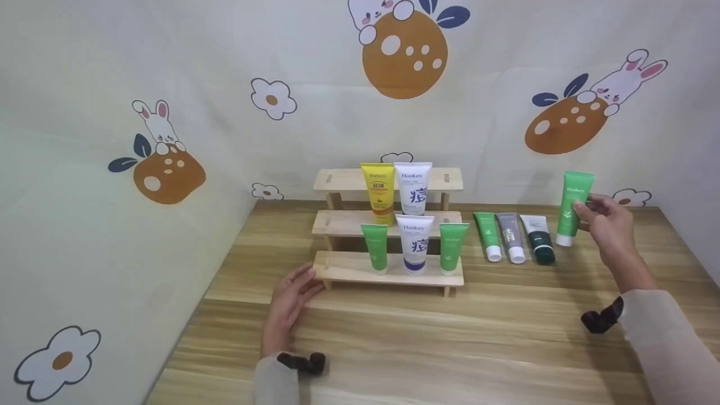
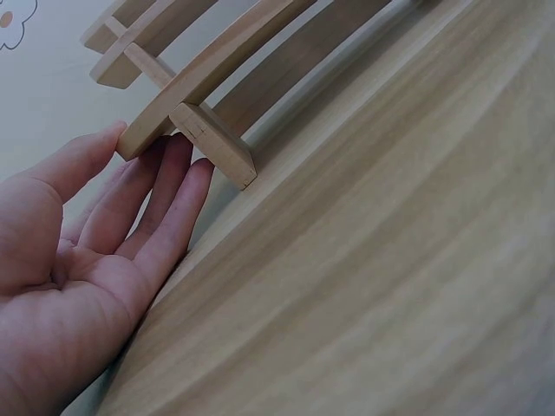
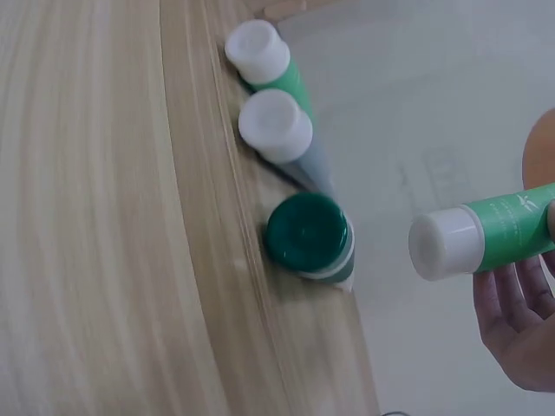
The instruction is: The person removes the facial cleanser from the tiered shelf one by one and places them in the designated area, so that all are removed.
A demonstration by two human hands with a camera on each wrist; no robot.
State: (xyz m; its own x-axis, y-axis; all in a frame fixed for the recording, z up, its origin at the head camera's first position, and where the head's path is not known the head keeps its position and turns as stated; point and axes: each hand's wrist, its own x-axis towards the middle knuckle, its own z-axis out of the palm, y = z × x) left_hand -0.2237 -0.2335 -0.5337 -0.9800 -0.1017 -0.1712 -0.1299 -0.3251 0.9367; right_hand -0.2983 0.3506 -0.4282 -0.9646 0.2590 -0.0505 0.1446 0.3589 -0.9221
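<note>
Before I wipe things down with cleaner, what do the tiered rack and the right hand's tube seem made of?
Tiered rack: probably wood, pale, matte, faintly grained. Green tube in the right hand: likely plastic, smooth, satin-looking, flattened at one end; white cap, smooth, seems plastic too.

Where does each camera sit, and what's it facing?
Head: worn on the head, looking forward and down at the three-tier wooden rack; left hand, right hand and sleeves show.
Left wrist: worn there, facing the rack's end; left hand shows.
Right wrist: worn there, facing three tubes and the held green tube; right hand partly shows.
Head and right wrist share those tubes.
</note>
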